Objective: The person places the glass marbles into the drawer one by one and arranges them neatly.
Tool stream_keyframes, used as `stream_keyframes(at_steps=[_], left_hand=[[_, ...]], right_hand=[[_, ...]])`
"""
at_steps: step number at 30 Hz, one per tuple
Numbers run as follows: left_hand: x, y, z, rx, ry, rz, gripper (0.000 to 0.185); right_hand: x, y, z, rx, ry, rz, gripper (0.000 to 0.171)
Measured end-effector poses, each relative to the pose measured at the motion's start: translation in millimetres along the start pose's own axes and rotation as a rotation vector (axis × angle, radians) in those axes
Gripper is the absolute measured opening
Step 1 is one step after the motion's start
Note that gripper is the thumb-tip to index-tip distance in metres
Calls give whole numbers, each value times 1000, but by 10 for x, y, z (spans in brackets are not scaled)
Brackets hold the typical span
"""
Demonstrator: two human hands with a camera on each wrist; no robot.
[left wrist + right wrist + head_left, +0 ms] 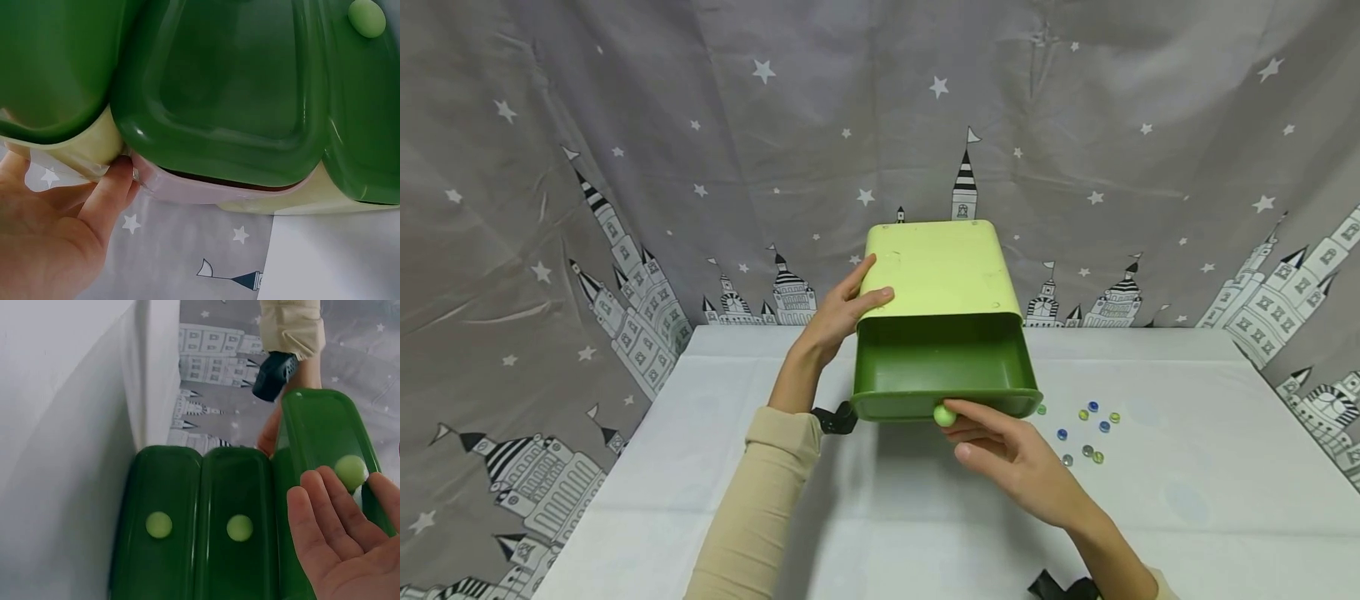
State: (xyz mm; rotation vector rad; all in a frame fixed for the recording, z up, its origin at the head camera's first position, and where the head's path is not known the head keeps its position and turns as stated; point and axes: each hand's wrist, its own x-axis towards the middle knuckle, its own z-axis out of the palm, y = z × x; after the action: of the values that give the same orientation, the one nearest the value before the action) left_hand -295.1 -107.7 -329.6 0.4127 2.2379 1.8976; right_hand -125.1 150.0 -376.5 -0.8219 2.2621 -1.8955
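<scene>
Right now the right hand (1015, 454) sits at the front of the pulled-out top drawer (943, 367), its fingers fairly straight and loosely spread, fingertips (958, 408) touching or just beside the round pale-green knob (943, 414). Whether they actually pinch the knob, I cannot tell; from the right wrist view the fingers look relaxed next to it, not curled round. The left hand (842, 312) rests against the left side of the light-green drawer chest (940, 271), thumb and fingers laid flat on the casing, apparently bracing it so the cabinet stays put while the drawer stands out. Seen from the left wrist, the hand presses the pale casing from the side with the drawer's dark-green underside overhead.

Below the open drawer, the right wrist view shows two more dark-green drawer fronts (200, 519), each with its own knob, both closed. To the right of the chest, a scatter of glass pebbles (1086, 429) in blue, green and clear lies loose on the white table (1187, 500), near the right hand. Behind the chest hangs a grey curtain (700, 125) printed with stars and castles.
</scene>
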Motion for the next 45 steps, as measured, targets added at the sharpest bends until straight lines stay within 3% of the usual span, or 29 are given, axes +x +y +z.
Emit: stream_keyframes(at_steps=[16,26,32,40,45], left_hand=[[7,2,-5,-8,3,-11,73],[3,-4,-9,-10,5,-11,73],[14,-9,-1,-17,1,-10,73],[18,-13,5,-22,-3,-8,73],[15,-17,3,-21,2,-10,73]], right_hand=[[-288,-43,-165,-225,26,-89,36],[-407,-88,-344,-322,51,-46,26],[-432,-98,-470,-384,39,-67,24],[-490,-36,-660,-418,87,-66,23],[-517,81,-781,-400,173,-37,20]])
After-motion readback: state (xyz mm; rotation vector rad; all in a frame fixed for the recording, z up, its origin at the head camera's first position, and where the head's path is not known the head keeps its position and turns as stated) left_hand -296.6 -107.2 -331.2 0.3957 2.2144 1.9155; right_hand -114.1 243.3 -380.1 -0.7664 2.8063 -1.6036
